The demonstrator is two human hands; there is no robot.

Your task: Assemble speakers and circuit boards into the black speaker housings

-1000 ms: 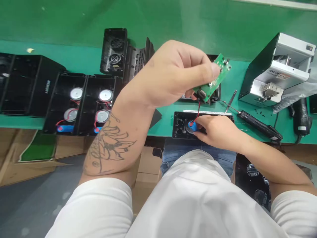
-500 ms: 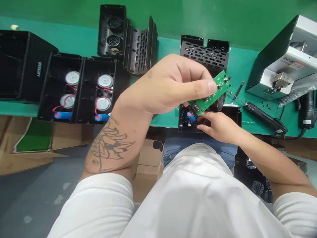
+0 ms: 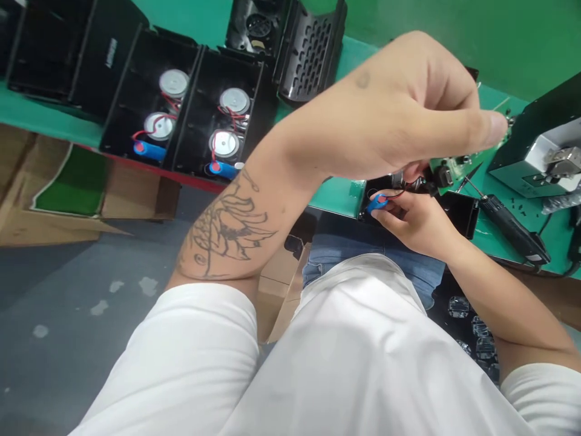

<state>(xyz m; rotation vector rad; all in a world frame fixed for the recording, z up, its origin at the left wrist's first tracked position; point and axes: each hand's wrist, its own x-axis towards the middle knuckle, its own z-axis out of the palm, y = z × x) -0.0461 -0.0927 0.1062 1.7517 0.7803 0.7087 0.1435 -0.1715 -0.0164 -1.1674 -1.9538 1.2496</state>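
A green circuit board [image 3: 447, 175] is pinched between the thumb and fingers of my left hand [image 3: 422, 118], held up over the bench and partly covered by the hand. Lower down, my right hand [image 3: 415, 221] grips a blue cylindrical battery [image 3: 376, 203] by its side. Thin red and dark wires run from the battery toward the board. Beneath both hands lies an open black housing [image 3: 465, 212], mostly hidden by them.
Two open black housings [image 3: 186, 130] with round silver speakers and blue batteries stand at the left. A perforated black cover [image 3: 313, 57] lies behind. At right are an electric screwdriver [image 3: 512, 227], loose screws and a metal-fronted machine [image 3: 542, 139]. Cardboard [image 3: 131, 194] lies below the bench.
My left hand has moved up and right with the circuit board. My right hand now holds the blue battery, which was lying in the housing. The whole view has shifted and tilted.
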